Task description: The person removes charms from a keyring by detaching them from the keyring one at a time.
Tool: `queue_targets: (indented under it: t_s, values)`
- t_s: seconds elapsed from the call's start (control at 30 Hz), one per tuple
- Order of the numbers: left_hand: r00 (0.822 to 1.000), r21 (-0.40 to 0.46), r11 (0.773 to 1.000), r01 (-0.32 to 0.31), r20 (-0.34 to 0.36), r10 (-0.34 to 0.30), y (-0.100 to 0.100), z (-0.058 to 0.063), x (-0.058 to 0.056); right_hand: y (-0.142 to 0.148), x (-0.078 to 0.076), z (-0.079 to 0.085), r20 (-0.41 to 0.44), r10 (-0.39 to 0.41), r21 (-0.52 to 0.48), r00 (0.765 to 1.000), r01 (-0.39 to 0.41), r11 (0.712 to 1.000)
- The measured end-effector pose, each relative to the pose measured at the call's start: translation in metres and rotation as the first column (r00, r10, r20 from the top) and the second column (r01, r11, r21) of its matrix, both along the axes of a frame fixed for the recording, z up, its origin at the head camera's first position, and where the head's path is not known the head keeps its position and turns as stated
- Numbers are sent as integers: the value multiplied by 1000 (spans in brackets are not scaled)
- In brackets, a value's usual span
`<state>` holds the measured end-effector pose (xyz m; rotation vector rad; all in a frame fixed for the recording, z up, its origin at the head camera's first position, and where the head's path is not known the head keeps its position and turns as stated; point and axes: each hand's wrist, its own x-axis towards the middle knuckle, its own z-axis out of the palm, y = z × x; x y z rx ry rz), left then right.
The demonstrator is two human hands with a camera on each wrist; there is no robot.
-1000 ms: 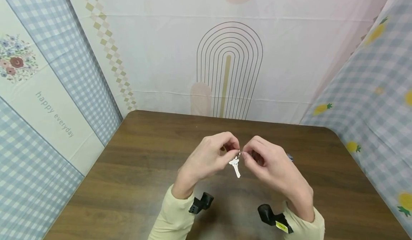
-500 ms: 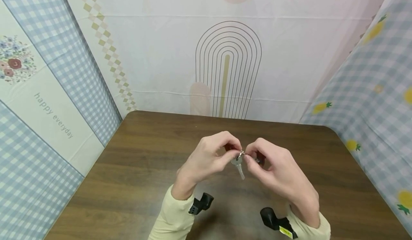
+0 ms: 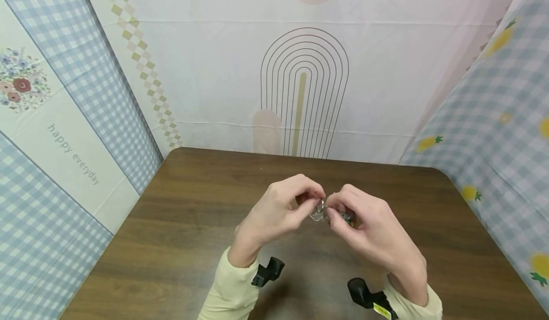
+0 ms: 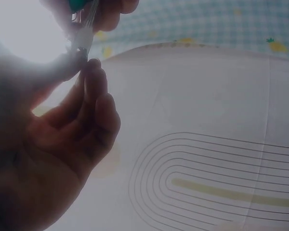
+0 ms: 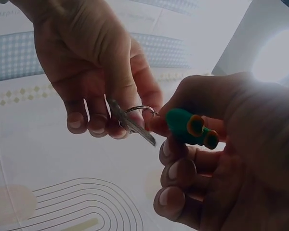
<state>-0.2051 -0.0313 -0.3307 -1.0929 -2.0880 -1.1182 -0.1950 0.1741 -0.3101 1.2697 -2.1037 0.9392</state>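
Above the table, my left hand [image 3: 279,210] pinches a metal key ring [image 5: 140,108] between thumb and fingers. A silver key [image 5: 140,131] is on the ring, by the left fingertips in the right wrist view; from the head view, the key [image 3: 317,216] shows as a pale shape between the hands. My right hand [image 3: 371,222] faces the left, its thumb and index finger pinching a small green keychain charm [image 5: 179,122] with orange round ends, at its ring end. The right fingers partly hide the charm in the head view.
A brown wooden table [image 3: 180,205] lies under both hands. Behind it hangs a white patterned cloth [image 3: 206,72], with blue checked cloths [image 3: 493,134] at the sides. Black wrist cameras [image 3: 274,267] sit by the cream sleeves [image 3: 233,282].
The right hand has shifted slightly right and down. The key, hanging with its blade visible earlier, has turned so its blade no longer shows in the head view; more of the charm shows.
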Motion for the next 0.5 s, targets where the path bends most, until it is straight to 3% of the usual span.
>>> queue_targets:
  t_s: [0.33, 0.5]
  values:
    - [992, 46, 998, -51, 117, 45, 1, 1, 2, -1, -4, -3, 17, -9, 38, 1000, 9, 999]
    - [987, 53, 997, -53, 151, 44, 0, 0, 3, -2, -4, -4, 21, 30, 35, 999, -30, 999]
